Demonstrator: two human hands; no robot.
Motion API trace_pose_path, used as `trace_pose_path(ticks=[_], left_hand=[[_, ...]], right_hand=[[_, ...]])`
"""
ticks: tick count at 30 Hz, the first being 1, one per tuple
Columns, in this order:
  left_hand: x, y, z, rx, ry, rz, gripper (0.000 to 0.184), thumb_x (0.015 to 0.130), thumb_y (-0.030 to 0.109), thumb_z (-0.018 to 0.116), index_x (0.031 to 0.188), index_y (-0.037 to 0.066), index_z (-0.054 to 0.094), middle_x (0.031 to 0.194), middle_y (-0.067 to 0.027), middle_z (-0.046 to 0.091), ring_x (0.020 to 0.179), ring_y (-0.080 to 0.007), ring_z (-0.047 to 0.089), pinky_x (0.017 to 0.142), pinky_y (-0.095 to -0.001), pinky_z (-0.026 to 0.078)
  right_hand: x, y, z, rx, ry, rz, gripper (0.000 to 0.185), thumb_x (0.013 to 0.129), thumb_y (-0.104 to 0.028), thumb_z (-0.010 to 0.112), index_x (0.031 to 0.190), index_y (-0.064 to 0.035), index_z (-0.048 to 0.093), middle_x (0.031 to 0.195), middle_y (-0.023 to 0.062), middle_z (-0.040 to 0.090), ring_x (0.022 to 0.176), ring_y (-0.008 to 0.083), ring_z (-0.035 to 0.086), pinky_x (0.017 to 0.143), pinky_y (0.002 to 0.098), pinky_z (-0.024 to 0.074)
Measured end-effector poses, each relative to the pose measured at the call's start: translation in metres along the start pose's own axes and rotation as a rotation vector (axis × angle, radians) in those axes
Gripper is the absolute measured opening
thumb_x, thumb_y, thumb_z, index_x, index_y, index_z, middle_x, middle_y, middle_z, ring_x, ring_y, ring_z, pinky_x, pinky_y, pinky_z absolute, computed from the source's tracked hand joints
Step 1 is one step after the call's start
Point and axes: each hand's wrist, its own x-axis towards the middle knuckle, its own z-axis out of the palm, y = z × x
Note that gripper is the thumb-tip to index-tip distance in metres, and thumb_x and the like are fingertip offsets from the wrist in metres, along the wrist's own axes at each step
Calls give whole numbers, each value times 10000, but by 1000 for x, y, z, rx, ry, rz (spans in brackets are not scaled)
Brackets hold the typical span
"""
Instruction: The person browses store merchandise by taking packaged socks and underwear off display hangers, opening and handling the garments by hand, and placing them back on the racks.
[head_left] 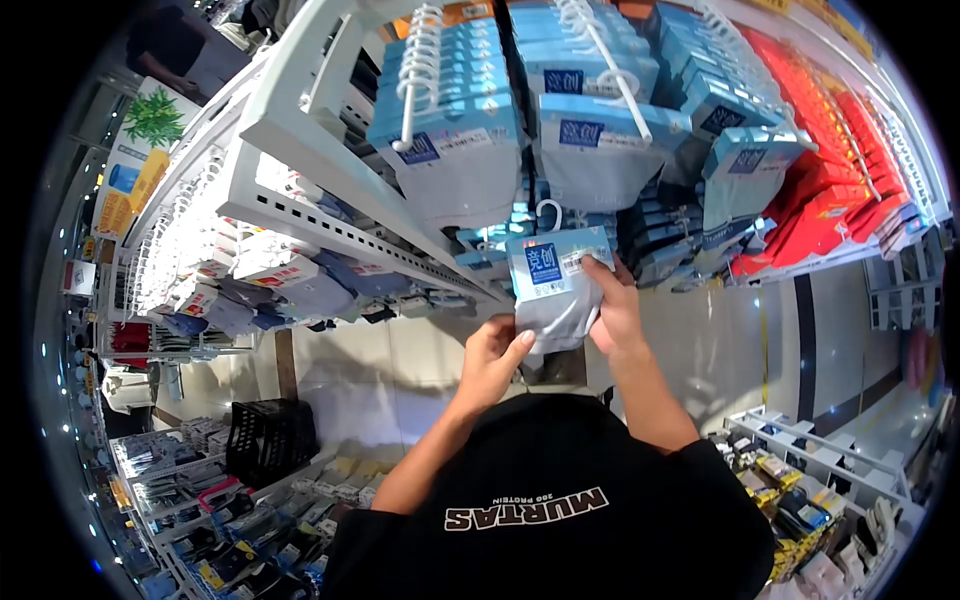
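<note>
A hanging pack of light grey fabric (560, 312) with a pale blue header card and a white plastic hook is held before my chest. My left hand (493, 358) grips its lower left edge, thumb on the front. My right hand (616, 308) is closed on the right side, fingertips by the barcode label. The folded fabric's exact kind cannot be made out. Just beyond, similar grey packs (600, 170) with blue cards hang in rows on white metal prongs (625, 85). Another such row of packs (455, 180) hangs to the left.
Red packs (815, 215) hang at the right of the rack. A white perforated upright (330, 240) stands left, beside white-carded packs (270, 260). A black basket (268, 440) is at lower left. Stocked shelves (800, 500) stand behind me. A person (185, 50) is at the upper left.
</note>
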Motion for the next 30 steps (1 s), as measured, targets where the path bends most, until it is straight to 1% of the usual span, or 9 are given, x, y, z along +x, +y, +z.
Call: trace_pose_path(ticks=[1,4,6,14,17,20,24,28,30], left_hand=[[1,5,12,-87,14,-21,233,937,151,639,1009,-69,617,843,-34,632,767,-69,547,676,-244,457],[4,-2,1,304,-170,-227,248,940,169,625,928,-78,644,801,-54,647,764,-74,563,687,-256,454],[3,-10,13,316,-103,43,230,920,169,641,946,-58,669,764,-68,627,726,-78,524,672,-269,441],[4,-16,12,-96,-219,-192,193,892,161,713,911,-25,663,841,-17,659,767,-54,548,690,-232,450],[6,-11,22,-32,-193,-132,204,898,175,706,839,-5,632,803,-7,643,736,-49,544,654,-218,448],[13,-15,28,40,-87,-134,209,912,188,690,840,5,620,792,-4,634,710,-46,538,629,-209,448],[21,-8,42,-147,-6,-177,204,939,201,652,912,2,615,818,-22,632,679,-54,541,619,-205,468],[25,-6,53,-362,-108,-262,254,984,223,572,1054,-18,608,1006,-86,647,808,-140,655,685,-235,533],[24,-11,49,-393,-159,-270,271,997,227,541,1090,-21,598,1073,-115,640,872,-173,667,703,-255,541]], right_hand=[[-3,0,-1,-54,20,-16,404,860,-68,684,1226,2,526,1098,95,639,987,178,624,874,316,491],[-7,5,-13,-209,13,-75,378,876,-80,681,1208,4,522,1097,88,631,983,157,608,873,298,475],[-10,5,-20,-263,-31,-129,364,884,-83,676,1199,5,518,1094,88,629,978,149,604,872,292,469],[-23,-6,-58,-210,133,-115,358,918,-65,615,1243,-3,478,1116,82,612,996,137,583,900,277,444],[-32,-5,-40,-369,160,-431,460,924,-64,600,1349,-11,432,1160,92,611,1021,142,580,905,273,448],[-41,-3,-42,-559,70,-474,473,924,-60,594,1374,-19,453,1216,92,599,1064,153,563,924,283,444],[-54,-3,-55,-1038,-275,-472,379,856,-88,701,1214,-10,607,1209,99,589,1106,201,555,938,313,444],[-62,5,-47,-941,-156,-387,377,776,-95,780,1120,-6,657,1200,117,553,1100,221,565,925,320,461],[-50,14,-69,-835,3,-343,288,827,-143,750,1060,4,666,1055,69,621,953,139,592,806,277,480]])
